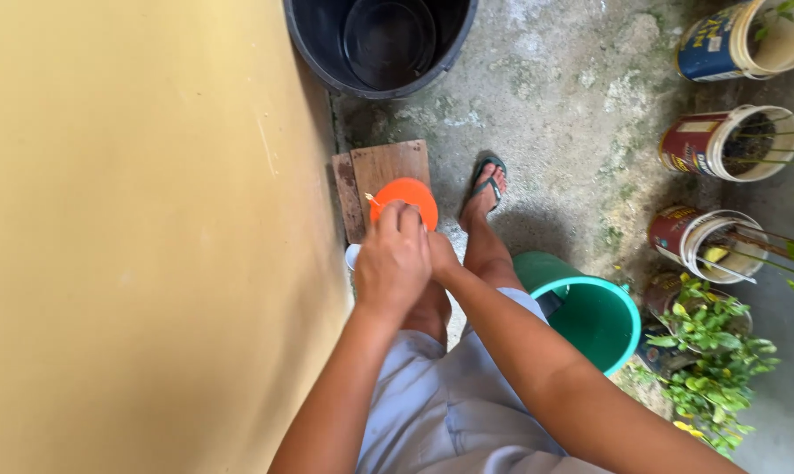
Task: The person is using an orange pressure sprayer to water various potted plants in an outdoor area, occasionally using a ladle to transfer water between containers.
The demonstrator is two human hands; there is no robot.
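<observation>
Labelled blue (pixel 711 44), red (pixel 688 147) cans, right

Single head-worn view, looking steeply down, close over the person's own lap and concrete floor (pixel 555 79)

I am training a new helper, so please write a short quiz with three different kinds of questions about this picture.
1. True or false: the left hand rests on an orange round lid.
2. Which bucket stands beside the person's right leg? A) green bucket B) black tub C) a white pail
3. Fill in: the wooden board lies against the yellow ____.

Key: 1 true. 2 A. 3 wall. The right hand is mostly hidden behind the left one.
</observation>
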